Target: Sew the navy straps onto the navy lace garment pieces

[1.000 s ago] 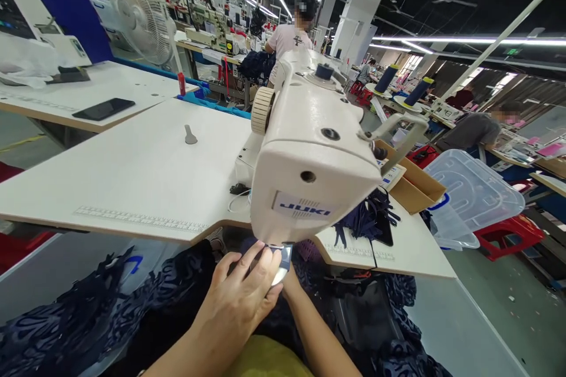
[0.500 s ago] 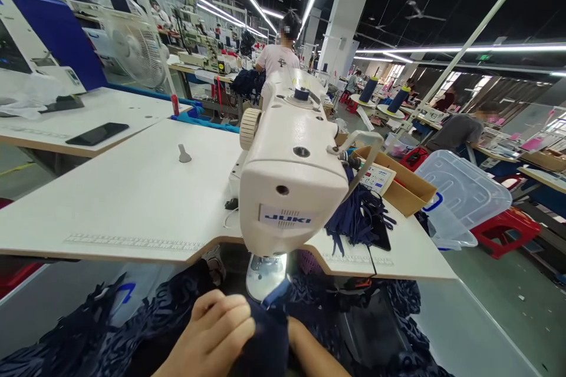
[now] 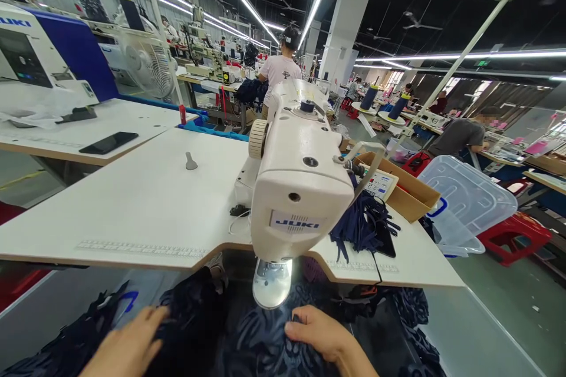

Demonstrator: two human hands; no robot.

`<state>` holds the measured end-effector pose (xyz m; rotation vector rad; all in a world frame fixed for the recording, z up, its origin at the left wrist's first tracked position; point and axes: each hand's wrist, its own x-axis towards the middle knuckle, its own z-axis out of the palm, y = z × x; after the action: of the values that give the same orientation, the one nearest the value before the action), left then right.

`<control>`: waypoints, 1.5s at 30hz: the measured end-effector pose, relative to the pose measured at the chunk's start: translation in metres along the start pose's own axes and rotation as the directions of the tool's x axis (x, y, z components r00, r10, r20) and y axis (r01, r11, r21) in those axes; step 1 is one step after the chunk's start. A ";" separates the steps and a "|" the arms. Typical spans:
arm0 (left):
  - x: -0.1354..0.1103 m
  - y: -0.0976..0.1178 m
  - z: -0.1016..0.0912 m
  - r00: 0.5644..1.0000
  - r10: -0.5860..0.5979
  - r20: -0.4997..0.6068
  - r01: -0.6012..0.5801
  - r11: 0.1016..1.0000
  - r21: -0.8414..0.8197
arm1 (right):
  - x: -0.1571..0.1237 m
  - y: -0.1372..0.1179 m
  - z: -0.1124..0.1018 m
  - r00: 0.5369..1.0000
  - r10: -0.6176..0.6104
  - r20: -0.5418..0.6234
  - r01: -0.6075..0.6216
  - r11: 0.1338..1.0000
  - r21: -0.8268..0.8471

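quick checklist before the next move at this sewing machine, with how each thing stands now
1. Right hand gripping patterned fabric: ok, pinched.
2. Left hand gripping something: cannot tell, it is blurred near dark cloth.
3. Both hands off the metal plate: ok.
4. Light on the plate: ok, it shines.
5. Needle threaded: cannot tell, hidden below the machine head.
6. Navy strips at hand: ok, right of the head.

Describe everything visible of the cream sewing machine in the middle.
The cream sewing machine stands at the white worktable, glossy and rounded in front, with a dark round hole above blue JUKI lettering. A ribbed cream handwheel juts from its picture-left side; a dark round cap sits on top. A shiny metal plate shows, lit, below. Neither the left hand nor right hand touches it.
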<state>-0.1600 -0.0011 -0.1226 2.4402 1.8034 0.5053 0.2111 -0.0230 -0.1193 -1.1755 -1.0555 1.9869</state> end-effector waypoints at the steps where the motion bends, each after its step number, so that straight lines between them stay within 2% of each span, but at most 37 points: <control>1: 0.004 0.023 -0.002 0.994 0.100 0.032 -0.096 0.989 -0.109 | -0.002 -0.006 0.005 0.995 0.008 -0.096 -0.008 1.000 0.005; 3: 0.013 0.073 -0.006 0.971 0.237 0.025 -0.220 0.931 -0.292 | -0.003 -0.016 0.019 0.964 0.008 -0.267 0.024 0.993 0.117; 5: 0.022 0.117 -0.010 0.919 0.394 0.006 -0.362 0.850 -0.383 | -0.003 -0.025 0.032 0.929 -0.010 -0.370 0.111 0.961 0.253; 7: 0.029 0.146 -0.011 0.888 0.454 -0.076 -0.447 0.812 -0.376 | -0.004 -0.031 0.043 0.890 -0.088 -0.447 0.214 0.947 0.240; 8: 0.031 0.155 -0.011 0.883 0.454 -0.123 -0.466 0.814 -0.347 | -0.005 -0.033 0.046 0.870 -0.151 -0.469 0.253 0.954 0.162; 10: 0.034 0.162 -0.009 0.873 0.443 -0.203 -0.485 0.832 -0.271 | -0.008 -0.034 0.049 0.828 -0.306 -0.470 0.301 0.949 -0.088; 12: 0.035 0.163 -0.009 0.861 0.445 -0.245 -0.494 0.847 -0.197 | -0.013 -0.032 0.047 0.805 -0.425 -0.414 0.297 0.892 -0.340; 15: 0.030 0.164 -0.011 0.857 0.482 -0.179 -0.509 0.847 -0.152 | -0.016 -0.029 0.039 0.828 -0.484 -0.283 0.227 0.751 -0.620; 17: 0.026 0.168 -0.011 0.854 0.511 -0.100 -0.520 0.841 -0.150 | -0.014 -0.028 0.033 0.829 -0.514 -0.222 0.163 0.602 -0.782; 19: 0.025 0.172 -0.011 0.862 0.505 -0.054 -0.507 0.850 -0.144 | -0.012 -0.030 0.029 0.791 -0.571 -0.221 0.092 0.468 -0.879; 20: 0.026 0.174 -0.011 0.871 0.489 -0.043 -0.489 0.859 -0.149 | -0.011 -0.032 0.028 0.759 -0.603 -0.246 0.064 0.445 -0.893; 21: 0.028 0.176 -0.011 0.879 0.475 -0.034 -0.474 0.865 -0.166 | -0.011 -0.035 0.028 0.730 -0.624 -0.279 0.060 0.465 -0.883; 23: 0.031 0.181 -0.012 0.886 0.463 -0.004 -0.451 0.862 -0.231 | -0.014 -0.042 0.032 0.710 -0.620 -0.335 0.132 0.583 -0.802; 25: 0.035 0.187 -0.014 0.884 0.465 0.050 -0.432 0.852 -0.295 | -0.019 -0.048 0.037 0.730 -0.585 -0.353 0.241 0.704 -0.667; 26: 0.035 0.189 -0.014 0.881 0.466 0.075 -0.424 0.851 -0.310 | -0.022 -0.050 0.040 0.748 -0.569 -0.342 0.283 0.739 -0.612; 28: 0.035 0.194 -0.012 0.877 0.466 0.118 -0.414 0.857 -0.308 | -0.024 -0.050 0.043 0.745 -0.585 -0.319 0.314 0.731 -0.606; 30: 0.033 0.197 -0.009 0.876 0.465 0.126 -0.419 0.864 -0.278 | -0.024 -0.045 0.045 0.684 -0.668 -0.294 0.277 0.610 -0.742; 32: 0.030 0.197 -0.004 0.878 0.460 0.131 -0.419 0.872 -0.254 | -0.020 -0.037 0.044 0.603 -0.764 -0.229 0.172 0.405 -0.898; 33: 0.029 0.197 -0.003 0.879 0.458 0.134 -0.418 0.874 -0.247 | -0.019 -0.034 0.043 0.574 -0.796 -0.194 0.110 0.310 -0.944; 34: 0.028 0.195 -0.001 0.879 0.456 0.137 -0.416 0.876 -0.245 | -0.019 -0.033 0.042 0.571 -0.805 -0.164 0.062 0.241 -0.968; 35: 0.028 0.194 -0.001 0.881 0.452 0.140 -0.411 0.878 -0.248 | -0.020 -0.034 0.041 0.584 -0.798 -0.145 0.039 0.206 -0.978; 36: 0.027 0.191 -0.001 0.885 0.445 0.139 -0.404 0.881 -0.248 | -0.023 -0.037 0.041 0.610 -0.779 -0.141 0.041 0.209 -0.977; 39: 0.028 0.180 -0.008 0.906 0.404 0.128 -0.347 0.880 -0.323 | -0.038 -0.057 0.044 0.747 -0.654 -0.120 0.185 0.377 -0.907; 41: 0.029 0.173 -0.017 0.900 0.409 0.149 -0.294 0.824 -0.485 | -0.050 -0.073 0.049 0.847 -0.532 0.011 0.308 0.474 -0.825; 42: 0.030 0.170 -0.022 0.890 0.423 0.174 -0.254 0.773 -0.581 | -0.055 -0.081 0.052 0.875 -0.473 0.105 0.359 0.487 -0.796; 43: 0.031 0.167 -0.029 0.876 0.437 0.203 -0.204 0.719 -0.665 | -0.060 -0.087 0.055 0.884 -0.421 0.202 0.405 0.476 -0.780; 45: 0.035 0.162 -0.044 0.850 0.453 0.270 -0.105 0.647 -0.756 | -0.066 -0.097 0.060 0.864 -0.358 0.354 0.487 0.418 -0.767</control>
<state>-0.0148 -0.0251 -0.0340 2.0196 0.7899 0.4972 0.1948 -0.0457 0.0095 -1.0132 -2.2955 1.0992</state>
